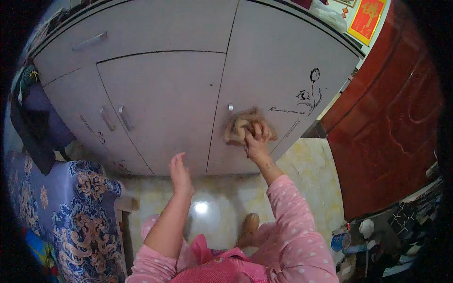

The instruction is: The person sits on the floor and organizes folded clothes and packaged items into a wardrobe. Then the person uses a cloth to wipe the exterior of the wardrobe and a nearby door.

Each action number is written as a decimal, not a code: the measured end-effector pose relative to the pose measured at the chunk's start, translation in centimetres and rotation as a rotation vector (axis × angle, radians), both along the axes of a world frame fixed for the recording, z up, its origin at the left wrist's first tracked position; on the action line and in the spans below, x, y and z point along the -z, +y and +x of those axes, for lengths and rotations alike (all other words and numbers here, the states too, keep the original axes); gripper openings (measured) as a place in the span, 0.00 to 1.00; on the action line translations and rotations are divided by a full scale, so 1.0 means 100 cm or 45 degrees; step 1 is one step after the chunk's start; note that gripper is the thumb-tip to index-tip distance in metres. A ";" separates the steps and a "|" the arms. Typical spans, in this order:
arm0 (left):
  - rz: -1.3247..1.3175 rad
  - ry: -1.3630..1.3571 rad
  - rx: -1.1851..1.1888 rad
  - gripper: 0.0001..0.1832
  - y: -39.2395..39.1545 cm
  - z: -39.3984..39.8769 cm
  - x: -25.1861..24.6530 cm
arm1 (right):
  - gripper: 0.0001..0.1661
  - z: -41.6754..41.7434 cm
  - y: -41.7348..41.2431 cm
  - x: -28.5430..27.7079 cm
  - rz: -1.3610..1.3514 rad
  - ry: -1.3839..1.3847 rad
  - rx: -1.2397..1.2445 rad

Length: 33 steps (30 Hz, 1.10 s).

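Observation:
My right hand (257, 141) presses a crumpled brown cloth (235, 127) against the right-hand door (269, 70) of a pale grey cabinet, just below that door's small metal handle (230, 107). Right of the cloth, the door bears a black tulip decoration (311, 92) and some lettering. My left hand (181, 175) is empty, its fingers extended, in front of the lower edge of the middle door (166, 113). Two upright metal handles are on the doors to the left, and a drawer handle (89, 41) is at the upper left.
A sofa with a blue patterned cover (85, 212) stands at the left, a dark cloth (32, 131) above it. On the right is a reddish-brown wooden door (382, 116). Small items, including a blue container (340, 241), lie at the lower right. The tiled floor (212, 201) is glossy.

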<state>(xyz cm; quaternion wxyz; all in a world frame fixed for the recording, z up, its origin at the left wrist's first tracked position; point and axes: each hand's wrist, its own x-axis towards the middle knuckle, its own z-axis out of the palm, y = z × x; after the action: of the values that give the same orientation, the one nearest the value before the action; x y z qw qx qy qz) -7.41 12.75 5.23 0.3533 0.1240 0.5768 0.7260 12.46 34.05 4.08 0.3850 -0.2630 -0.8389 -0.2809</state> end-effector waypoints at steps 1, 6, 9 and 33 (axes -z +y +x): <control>0.006 -0.025 0.001 0.19 0.000 0.002 -0.002 | 0.31 0.006 -0.001 0.006 -0.043 0.032 0.006; 0.041 0.000 0.036 0.20 0.006 0.003 0.006 | 0.32 0.050 0.036 -0.047 0.076 0.213 0.055; 0.014 0.017 0.001 0.20 0.001 -0.004 0.004 | 0.25 0.050 0.034 -0.156 0.192 0.459 -0.018; 0.060 -0.025 0.015 0.19 0.006 0.010 0.004 | 0.32 -0.115 -0.028 -0.261 0.248 0.167 -0.219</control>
<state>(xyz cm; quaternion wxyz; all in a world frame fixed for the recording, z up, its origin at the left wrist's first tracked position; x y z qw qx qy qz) -6.45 13.34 4.88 0.3604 0.1286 0.5553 0.7384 0.98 31.25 30.23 0.4855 -0.1692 -0.8001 -0.3090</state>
